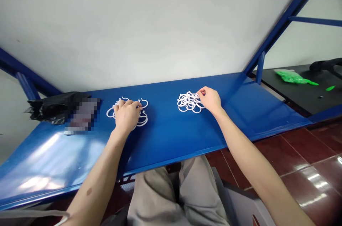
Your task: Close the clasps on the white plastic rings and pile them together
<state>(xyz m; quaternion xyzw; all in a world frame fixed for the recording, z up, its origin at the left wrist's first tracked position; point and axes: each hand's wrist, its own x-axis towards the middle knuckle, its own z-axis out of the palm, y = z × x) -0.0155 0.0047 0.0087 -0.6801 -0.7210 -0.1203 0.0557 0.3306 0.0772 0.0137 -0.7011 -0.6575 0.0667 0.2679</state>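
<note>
On the left part of the blue shelf (157, 130) lies a loose pile of white plastic rings (143, 119), thin and open like shower curtain rings. My left hand (127, 114) covers much of this pile, fingers curled down over the rings; its fingertips are partly hidden. To the right is a second heap of white plastic rings (189, 102), tangled and overlapping. At its right edge, my right hand (210, 98) has thumb and forefinger pinched together on one ring.
A black plastic bag (53, 106) and a blurred-out flat item (84, 115) lie at the shelf's left. Blue metal bars (269, 37) rise on both sides before a white wall (149, 23). A bright green bag (292, 76) lies on a black table (301, 94) at right.
</note>
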